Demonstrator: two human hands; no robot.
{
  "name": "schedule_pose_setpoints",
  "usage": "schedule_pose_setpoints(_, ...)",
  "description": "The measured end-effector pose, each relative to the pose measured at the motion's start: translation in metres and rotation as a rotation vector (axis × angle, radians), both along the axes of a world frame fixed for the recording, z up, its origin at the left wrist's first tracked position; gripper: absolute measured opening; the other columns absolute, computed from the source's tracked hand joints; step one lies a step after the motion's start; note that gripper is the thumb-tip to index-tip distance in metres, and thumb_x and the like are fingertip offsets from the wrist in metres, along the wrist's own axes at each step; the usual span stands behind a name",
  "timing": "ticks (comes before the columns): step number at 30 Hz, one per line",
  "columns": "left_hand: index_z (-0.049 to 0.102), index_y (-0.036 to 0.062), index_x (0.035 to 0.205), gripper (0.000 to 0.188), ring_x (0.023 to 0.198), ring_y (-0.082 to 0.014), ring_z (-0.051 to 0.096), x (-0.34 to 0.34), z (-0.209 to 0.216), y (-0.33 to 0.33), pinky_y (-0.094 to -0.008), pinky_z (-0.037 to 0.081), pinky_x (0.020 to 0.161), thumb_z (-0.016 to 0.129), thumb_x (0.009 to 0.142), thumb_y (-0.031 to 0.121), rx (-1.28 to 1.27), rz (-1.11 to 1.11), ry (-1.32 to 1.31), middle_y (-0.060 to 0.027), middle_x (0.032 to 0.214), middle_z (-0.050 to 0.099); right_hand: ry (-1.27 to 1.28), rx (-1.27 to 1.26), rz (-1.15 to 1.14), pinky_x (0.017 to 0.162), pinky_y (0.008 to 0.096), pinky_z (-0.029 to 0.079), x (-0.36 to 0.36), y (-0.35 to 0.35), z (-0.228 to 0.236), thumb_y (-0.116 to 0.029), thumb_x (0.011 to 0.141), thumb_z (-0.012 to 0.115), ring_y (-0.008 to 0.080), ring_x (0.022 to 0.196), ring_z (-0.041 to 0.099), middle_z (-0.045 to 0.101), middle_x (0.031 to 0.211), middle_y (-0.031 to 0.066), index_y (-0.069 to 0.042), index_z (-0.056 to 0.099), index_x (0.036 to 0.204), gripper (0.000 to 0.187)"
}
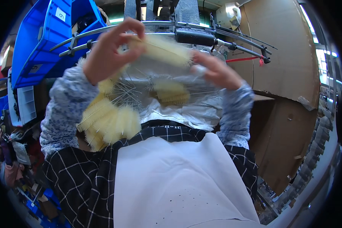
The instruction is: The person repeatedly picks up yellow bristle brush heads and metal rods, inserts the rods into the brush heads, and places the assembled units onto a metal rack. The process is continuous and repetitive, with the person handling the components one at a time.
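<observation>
Between my hands hangs a pale yellow bristle brush (167, 50), blurred by motion and slanting down to the right. My left hand (116, 49) pinches its left end between thumb and fingers. My right hand (218, 70) is at the brush's right end, its fingertips touching or very close to it; blur hides its grip. Below, a few similar yellow brushes (171, 93) lie on a whitish plastic sheet (186, 112). A heap of more yellow brushes (110, 123) sits at the left, by my left forearm. Thin wire stems (125, 93) fan out beside the heap.
Metal rods (155, 23) with a black roller (195, 38) cross in front of me. Blue plastic bins (43, 41) stand at the far left, above a clear drawer box (26, 104). Large cardboard sheets (281, 53) stand on the right. A red ribbon (245, 59) hangs from a rod.
</observation>
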State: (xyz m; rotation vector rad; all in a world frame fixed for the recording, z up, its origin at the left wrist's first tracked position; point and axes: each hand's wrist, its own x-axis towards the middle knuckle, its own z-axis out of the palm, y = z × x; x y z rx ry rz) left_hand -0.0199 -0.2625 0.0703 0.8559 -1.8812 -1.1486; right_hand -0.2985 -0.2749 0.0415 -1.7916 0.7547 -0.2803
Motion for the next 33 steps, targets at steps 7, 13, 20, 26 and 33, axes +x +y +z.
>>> schedule_pose_setpoints(7, 0.033, 0.0092, 0.122, 0.055, 0.096, -0.0208, 0.051, 0.025, 0.002, -0.005, -0.0328, 0.042, 0.085, 0.059, 0.073, 0.002, -0.149, 0.011, -0.336, -0.01, 0.118, 0.043, 0.3, -0.501, -0.353, 0.066, 0.0311, 0.046, 0.041, -0.018, -0.042, -0.014, 0.082, 0.05, 0.0203, 0.07, 0.054, 0.054, 0.09, 0.012, -0.01, 0.05, 0.11, 0.028)
schedule_pose_setpoints(13, 0.036, 0.0099, 0.12, 0.052, 0.113, -0.0258, 0.039, 0.068, -0.038, -0.037, -0.0339, 0.032, 0.095, 0.061, 0.074, 0.01, -0.077, 0.026, -0.802, -0.0115, 0.121, 0.039, 0.845, -0.896, -0.681, 0.081, 0.036, 0.036, -0.002, -0.108, -0.069, -0.021, 0.082, 0.043, 0.0223, 0.093, 0.047, 0.057, 0.097, 0.0036, -0.026, 0.057, 0.103, 0.026)
schedule_pose_setpoints(20, 0.046, 0.0059, 0.1, 0.032, 0.092, -0.0245, 0.048, 0.069, -0.048, -0.037, -0.0319, 0.038, 0.084, 0.059, 0.07, 0.007, -0.042, 0.002, -0.909, -0.0097, 0.097, 0.048, 0.873, -0.877, -0.664, 0.083, 0.0366, 0.036, 0.002, -0.126, -0.08, -0.023, 0.082, 0.044, 0.0226, 0.095, 0.047, 0.056, 0.1, 0.0014, -0.026, 0.054, 0.109, 0.029)
schedule_pose_setpoints(26, 0.047, 0.0043, 0.087, 0.02, 0.076, -0.0201, 0.047, 0.064, -0.034, -0.03, -0.0288, 0.04, 0.072, 0.054, 0.068, 0.002, 0.096, -0.113, -0.849, -0.0075, 0.082, 0.048, 0.842, -0.868, -0.616, 0.084, 0.0361, 0.037, 0.001, -0.126, -0.08, -0.025, 0.082, 0.044, 0.0237, 0.093, 0.047, 0.056, 0.099, 0.0023, -0.025, 0.052, 0.111, 0.03)
schedule_pose_setpoints(33, 0.048, 0.0025, 0.089, 0.023, 0.069, -0.0072, 0.041, 0.066, -0.004, -0.024, -0.0187, 0.034, 0.057, 0.048, 0.066, -0.003, -0.008, -0.058, -0.487, -0.0013, 0.08, 0.046, 0.801, -0.821, -0.595, 0.083, 0.0344, 0.039, 0.0, -0.129, -0.082, -0.024, 0.082, 0.043, 0.0249, 0.091, 0.049, 0.058, 0.097, 0.0037, -0.024, 0.052, 0.111, 0.03)
